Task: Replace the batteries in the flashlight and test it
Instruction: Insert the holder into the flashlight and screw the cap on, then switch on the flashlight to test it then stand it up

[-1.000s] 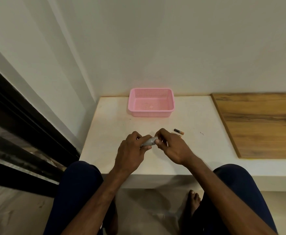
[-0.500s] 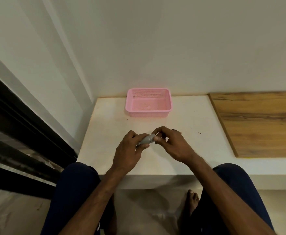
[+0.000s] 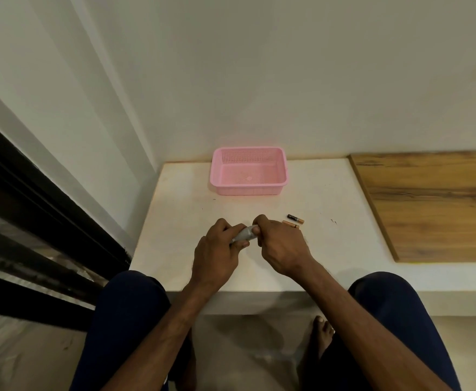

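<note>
A small grey flashlight (image 3: 245, 234) is held just above the white ledge (image 3: 186, 198), between both hands. My left hand (image 3: 217, 252) wraps its left part; most of the body is hidden in the fist. My right hand (image 3: 280, 246) grips its right end with fingertips curled over it. Two small batteries lie on the ledge just right of my right hand: a black one with a copper end (image 3: 295, 218) and a copper-coloured one (image 3: 291, 224), partly behind my knuckles.
An empty pink perforated basket (image 3: 249, 190) stands at the back of the ledge against the wall. A wooden board (image 3: 434, 204) covers the right side. My knees in dark trousers and a bare foot are below the ledge's front edge.
Both hands stay on the flashlight and shift slightly. The second battery, hidden half a second ago, shows again beside my right hand.
</note>
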